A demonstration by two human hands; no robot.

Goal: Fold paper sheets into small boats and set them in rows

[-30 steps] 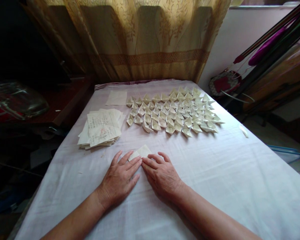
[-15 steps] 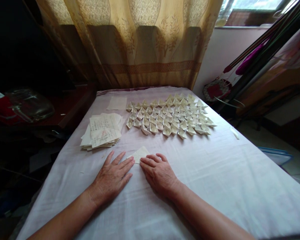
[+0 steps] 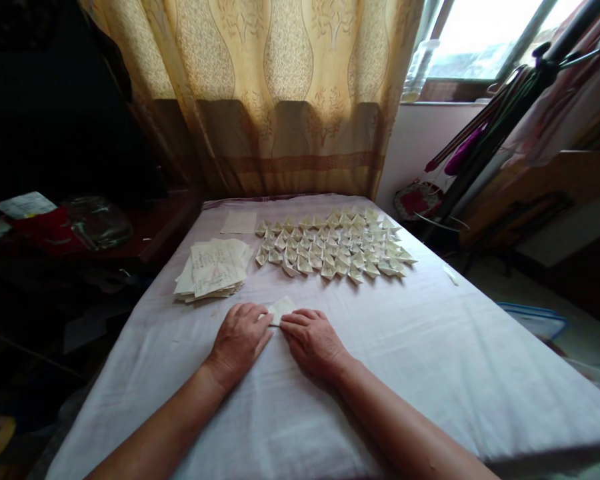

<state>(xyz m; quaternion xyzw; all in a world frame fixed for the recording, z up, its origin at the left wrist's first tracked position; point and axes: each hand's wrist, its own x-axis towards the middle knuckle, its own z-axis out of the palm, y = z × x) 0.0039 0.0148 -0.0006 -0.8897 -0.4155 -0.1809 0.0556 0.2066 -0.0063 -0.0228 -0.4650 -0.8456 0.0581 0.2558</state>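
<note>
Both hands at lower centre of frame, close together but not touching, backs up, forearms running in from the bottom edge and converging. Left hand point(image 3: 243, 333): knuckles bent, fingers bunched and curled at the left end of a small, folded, off-white paper piece point(image 3: 283, 309); thumb angled toward upper right. Right hand point(image 3: 313, 340): fingers side by side, pointing left, tips on the paper's right part; thumb hidden. Whether either hand pinches the paper or only presses it, cannot tell.

Paper lies just below frame centre on a pale white-lilac tablecloth point(image 3: 405, 380). One corner points to the top of frame, slightly right; near edge roughly level between the hands. Long axis uncertain, ends being under fingers.

Against half a second ago: left fingers were splayed, now gathered in; right hand's pose much the same. View has tipped upward, bringing in more window at upper right. Rows of off-white folded-paper boats point(image 3: 330, 248), right of centre, unchanged.
</note>
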